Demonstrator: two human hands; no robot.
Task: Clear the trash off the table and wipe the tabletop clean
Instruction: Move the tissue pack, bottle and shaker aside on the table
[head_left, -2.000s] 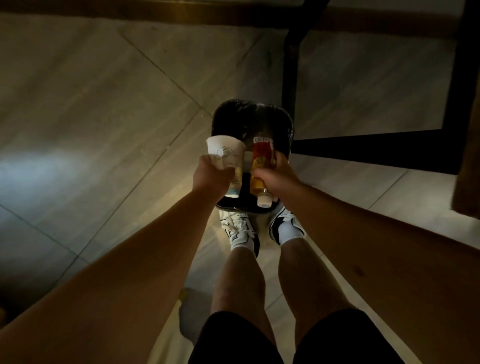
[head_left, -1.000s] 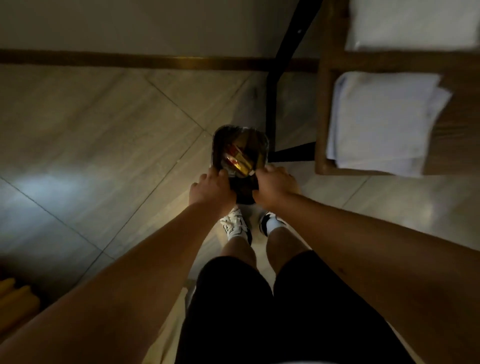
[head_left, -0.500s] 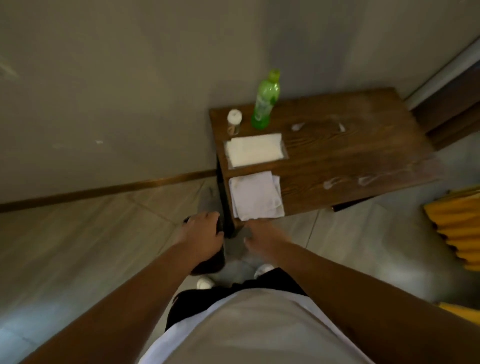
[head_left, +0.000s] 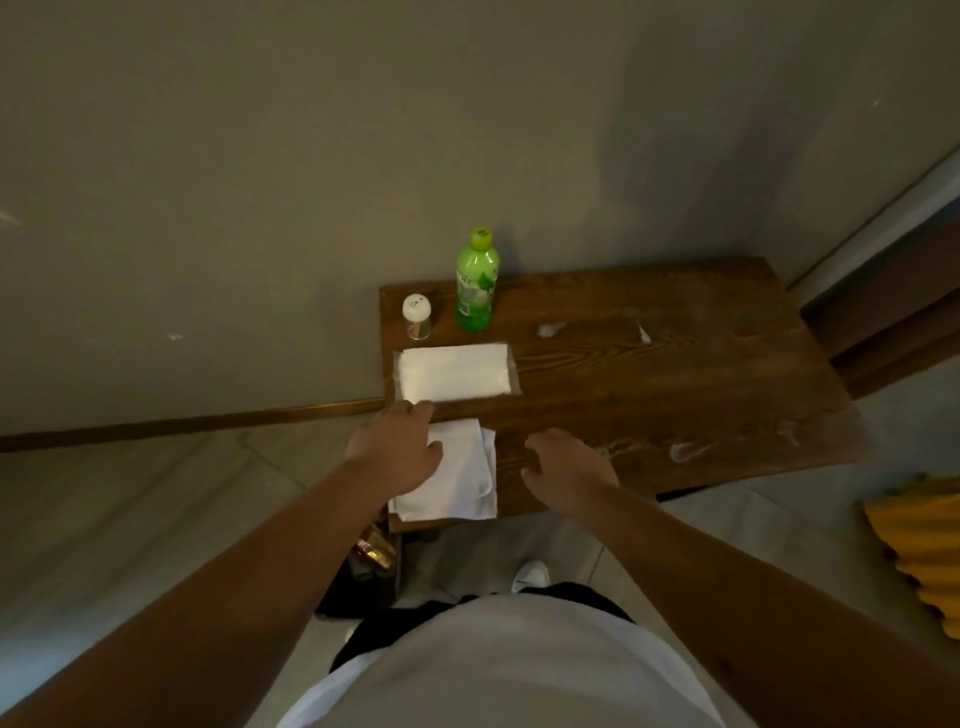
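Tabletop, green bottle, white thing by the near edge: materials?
Tabletop: looks like dark-stained wood or a wood-grain laminate; bold grain lines show, with a low sheen. Which one, the view can't settle.
Green bottle: translucent green plastic, probably PET; light passes through it, and it has a printed label and yellow-green cap.
White cloth: soft folded fabric, matte, with limp layered edges; left hand is over it.

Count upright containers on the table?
2. A green bottle stands at the back left by the wall; a small white-capped shaker jar stands just left of it. None looks hidden.
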